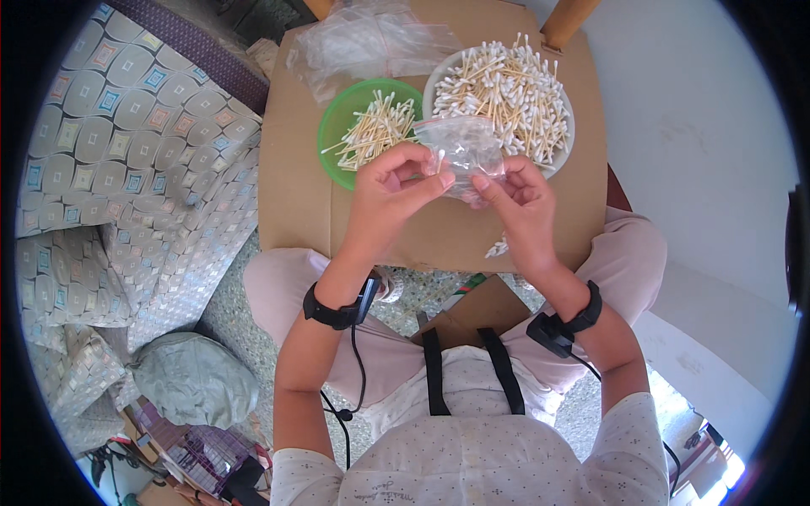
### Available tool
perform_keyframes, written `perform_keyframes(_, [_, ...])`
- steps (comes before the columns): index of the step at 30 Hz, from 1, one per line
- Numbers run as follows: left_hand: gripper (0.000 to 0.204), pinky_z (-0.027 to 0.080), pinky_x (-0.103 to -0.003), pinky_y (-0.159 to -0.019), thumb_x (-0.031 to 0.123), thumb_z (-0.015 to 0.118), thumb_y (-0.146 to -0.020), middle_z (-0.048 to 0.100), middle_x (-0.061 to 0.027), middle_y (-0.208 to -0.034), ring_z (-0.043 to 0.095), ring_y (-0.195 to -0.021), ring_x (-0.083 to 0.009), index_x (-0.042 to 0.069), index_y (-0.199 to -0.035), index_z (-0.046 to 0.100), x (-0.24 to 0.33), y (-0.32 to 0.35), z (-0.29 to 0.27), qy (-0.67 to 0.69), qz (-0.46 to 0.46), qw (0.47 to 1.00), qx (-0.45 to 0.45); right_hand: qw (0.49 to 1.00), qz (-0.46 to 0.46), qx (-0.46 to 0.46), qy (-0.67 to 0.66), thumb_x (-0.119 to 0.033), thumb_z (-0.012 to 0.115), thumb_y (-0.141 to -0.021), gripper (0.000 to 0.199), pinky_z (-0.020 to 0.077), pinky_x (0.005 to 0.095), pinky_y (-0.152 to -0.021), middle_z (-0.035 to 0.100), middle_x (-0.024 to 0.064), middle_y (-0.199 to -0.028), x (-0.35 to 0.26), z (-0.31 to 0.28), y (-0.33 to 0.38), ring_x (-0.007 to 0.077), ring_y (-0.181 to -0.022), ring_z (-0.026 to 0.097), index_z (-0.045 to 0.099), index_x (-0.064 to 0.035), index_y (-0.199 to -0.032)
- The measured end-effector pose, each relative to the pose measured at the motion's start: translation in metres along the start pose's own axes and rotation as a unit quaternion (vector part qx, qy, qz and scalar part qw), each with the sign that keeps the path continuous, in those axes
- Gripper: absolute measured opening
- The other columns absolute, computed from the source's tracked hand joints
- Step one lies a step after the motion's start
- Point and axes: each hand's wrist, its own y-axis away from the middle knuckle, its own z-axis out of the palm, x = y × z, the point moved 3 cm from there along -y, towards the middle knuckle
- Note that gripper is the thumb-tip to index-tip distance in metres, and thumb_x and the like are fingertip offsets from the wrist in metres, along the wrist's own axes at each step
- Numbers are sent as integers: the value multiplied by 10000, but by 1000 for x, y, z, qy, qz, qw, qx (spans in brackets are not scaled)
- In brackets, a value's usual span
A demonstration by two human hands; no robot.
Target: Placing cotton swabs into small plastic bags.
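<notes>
A clear zip bag is stretched between my two hands above the cardboard. My left hand pinches its left side, and a white cotton tip shows beside those fingers; whether it is inside the bag I cannot tell. On the other side, my right hand grips the bag between thumb and fingers. Behind my left hand, a green bowl holds a small pile of cotton swabs. A white bowl heaped with wooden-stick swabs stands beyond the bag, which covers part of its near rim.
More clear plastic bags lie at the far left of the cardboard-covered surface. Several swab tips show near its front edge, partly behind my right hand. A patterned cloth hangs at left; a pale wall rises at right.
</notes>
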Motion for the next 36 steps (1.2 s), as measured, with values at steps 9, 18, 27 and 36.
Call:
perform_keyframes(9, [221, 478, -242, -775, -43, 685, -785, 532, 9, -909, 553, -849, -82, 26, -949, 554, 2, -2, -3, 24, -7, 1000, -11, 1000, -15, 3, -26, 17, 642, -854, 153, 569, 263, -728, 622, 59, -920, -1, 0, 2, 107, -834, 623, 518, -8, -942])
perform_keyframes(18, [225, 442, -210, -734, 35, 689, -815, 548, 28, -888, 532, -812, -58, 55, -995, 557, 11, -4, -19, 22, -5, 999, -47, 992, 18, -114, -52, -160, 563, -934, 290, 508, 329, -842, 599, 82, -1045, 3, 4, 1, 144, -965, 602, 478, -46, -1187])
perform_keyframes(27, [197, 450, -224, -785, 133, 639, -871, 645, -17, -974, 577, -885, -78, 9, -1023, 641, 26, -10, -49, -259, -26, 958, -121, 975, 121, -180, 42, -137, 588, -914, 464, 488, 258, -795, 605, 66, -1024, -8, 2, -6, 141, -912, 624, 435, -52, -1343])
perform_keyframes(36, [247, 477, -299, -817, 181, 646, -867, 668, -80, -1034, 623, -934, -185, 15, -1050, 654, 36, -10, -58, -396, 65, 916, 24, 982, 110, -105, 115, -72, 621, -885, 207, 479, 211, -652, 628, 26, -818, 8, 0, 3, 96, -745, 627, 537, -20, -1068])
